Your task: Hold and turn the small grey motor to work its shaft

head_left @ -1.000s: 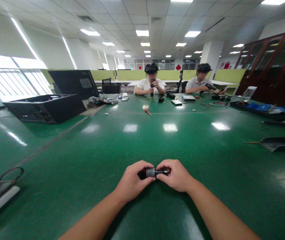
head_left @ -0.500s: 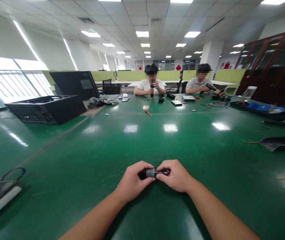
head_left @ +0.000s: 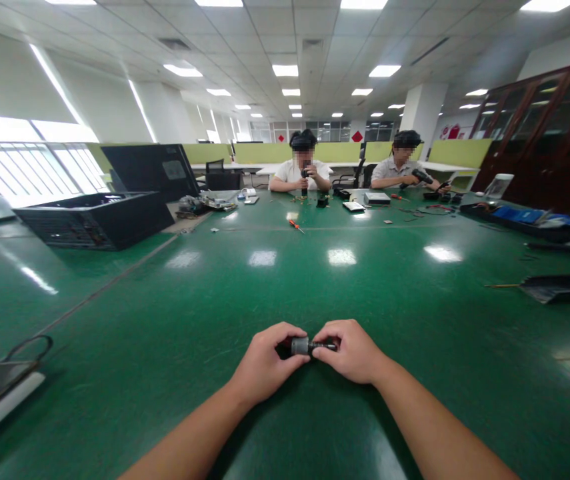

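Note:
Both hands meet low in the middle of the view, just above or on the green table [head_left: 245,293]. My left hand [head_left: 269,360] is closed around a small grey cylindrical part [head_left: 299,345], its thumb in front and its fingers behind. From the right end of this part a thin dark shaft [head_left: 323,346] with ridges sticks out, lying level. My right hand [head_left: 352,352] pinches around that shaft with thumb and fingers. The left end of the part is hidden in my left palm, where something dark red shows.
An orange screwdriver [head_left: 294,225] lies farther up the table. A black computer case [head_left: 99,220] stands at the left, and a dark dustpan-like tray [head_left: 565,288] at the right. Across the table sit two people; one holds a power drill [head_left: 421,176]. Blue packets fill a black tray [head_left: 499,217].
My hands and the grey part stay nearly in place. The picture has shifted very slightly. Across the table, the person at the right has moved their hands and lowered the drill a little.

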Motion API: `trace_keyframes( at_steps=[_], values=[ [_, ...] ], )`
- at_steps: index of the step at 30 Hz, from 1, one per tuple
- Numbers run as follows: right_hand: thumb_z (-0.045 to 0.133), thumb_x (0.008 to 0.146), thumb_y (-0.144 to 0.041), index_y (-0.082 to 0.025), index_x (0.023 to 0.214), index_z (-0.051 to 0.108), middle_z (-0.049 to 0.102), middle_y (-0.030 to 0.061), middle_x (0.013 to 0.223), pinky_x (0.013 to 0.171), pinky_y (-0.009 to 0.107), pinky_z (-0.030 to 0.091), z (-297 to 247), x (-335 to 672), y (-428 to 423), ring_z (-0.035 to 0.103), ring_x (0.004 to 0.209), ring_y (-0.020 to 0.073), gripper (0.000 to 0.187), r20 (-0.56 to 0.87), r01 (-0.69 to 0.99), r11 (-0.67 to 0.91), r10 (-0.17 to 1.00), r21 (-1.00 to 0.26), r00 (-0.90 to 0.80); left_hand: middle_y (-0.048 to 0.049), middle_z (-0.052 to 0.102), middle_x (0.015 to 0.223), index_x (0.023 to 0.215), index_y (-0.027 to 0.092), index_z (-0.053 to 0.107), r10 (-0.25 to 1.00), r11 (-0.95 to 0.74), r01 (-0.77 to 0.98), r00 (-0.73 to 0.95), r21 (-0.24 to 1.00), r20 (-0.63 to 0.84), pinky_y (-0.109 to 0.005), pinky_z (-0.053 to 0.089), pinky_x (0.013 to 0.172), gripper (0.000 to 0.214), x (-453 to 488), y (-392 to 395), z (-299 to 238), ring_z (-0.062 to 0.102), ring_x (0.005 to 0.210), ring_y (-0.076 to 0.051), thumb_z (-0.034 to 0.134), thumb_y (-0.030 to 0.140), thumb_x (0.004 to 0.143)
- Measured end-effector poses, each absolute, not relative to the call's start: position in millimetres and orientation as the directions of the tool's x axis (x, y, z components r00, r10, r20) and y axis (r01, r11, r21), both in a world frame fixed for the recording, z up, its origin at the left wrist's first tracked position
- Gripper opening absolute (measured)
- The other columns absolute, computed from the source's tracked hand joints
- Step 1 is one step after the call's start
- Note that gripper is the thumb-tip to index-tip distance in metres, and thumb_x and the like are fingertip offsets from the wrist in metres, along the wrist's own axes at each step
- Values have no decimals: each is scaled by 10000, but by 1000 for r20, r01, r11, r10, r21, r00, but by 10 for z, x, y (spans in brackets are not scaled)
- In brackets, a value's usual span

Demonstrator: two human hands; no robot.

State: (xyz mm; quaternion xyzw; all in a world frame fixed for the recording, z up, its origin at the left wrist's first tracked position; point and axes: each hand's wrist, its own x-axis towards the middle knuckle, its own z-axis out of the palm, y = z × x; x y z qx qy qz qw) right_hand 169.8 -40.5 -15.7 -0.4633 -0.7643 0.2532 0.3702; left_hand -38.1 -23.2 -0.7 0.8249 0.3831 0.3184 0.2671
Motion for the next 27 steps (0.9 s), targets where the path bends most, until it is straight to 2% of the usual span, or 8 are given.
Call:
trace_keyframes(
  at_steps=[27],
  values=[
    [673, 761, -199, -182, 820, 755, 680, 14, 719, 574, 231, 378, -122, 1708, -420, 558, 625, 131, 102, 308, 516, 418, 906, -748, -289, -16, 686, 898, 979, 214, 673, 803, -567, 467, 497, 678, 329, -288, 474, 752, 260, -378, -236, -1, 626, 832, -179, 745, 183, 732]
  ],
)
